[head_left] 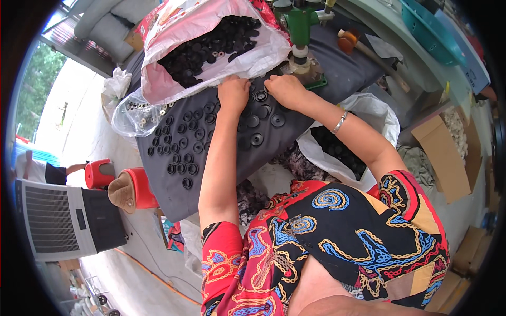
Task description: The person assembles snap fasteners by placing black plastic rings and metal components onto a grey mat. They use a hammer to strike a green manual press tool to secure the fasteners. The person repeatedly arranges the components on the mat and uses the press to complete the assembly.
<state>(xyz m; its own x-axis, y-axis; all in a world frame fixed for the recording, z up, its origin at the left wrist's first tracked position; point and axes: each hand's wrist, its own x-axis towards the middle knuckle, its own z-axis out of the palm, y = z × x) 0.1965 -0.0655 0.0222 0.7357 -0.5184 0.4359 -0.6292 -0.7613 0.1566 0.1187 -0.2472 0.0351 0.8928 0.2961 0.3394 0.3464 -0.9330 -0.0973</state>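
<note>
Head view looks down on two bare hands working side by side at the far end of a dark grey padded work surface (pixel 221 189). Left hand (pixel 233 92) lies palm down with its fingers curled together over the black round caps (pixel 184 142); whether it pinches one cannot be told, since the fingertips are hidden under the knuckles. Right hand (pixel 285 89) rests just beside it, fingers bent and close together on the same heap of caps, and again the grip itself is not visible. A silver bangle (pixel 340 123) sits on the right wrist. Caps are spread in loose rows across the left half of the surface, with a few larger ones lying between the two forearms. Just beyond the hands stands a green hand press (pixel 301 26) with a white stub below it, and to its left a pink and white plastic bag (pixel 211 42) gapes open, full of more black caps. A clear bag of small metal rings (pixel 139 113) lies at the surface's left edge. Another white bag (pixel 363 113) of dark parts sits under the right forearm, and a wooden mallet (pixel 369 50) lies to the right.
</note>
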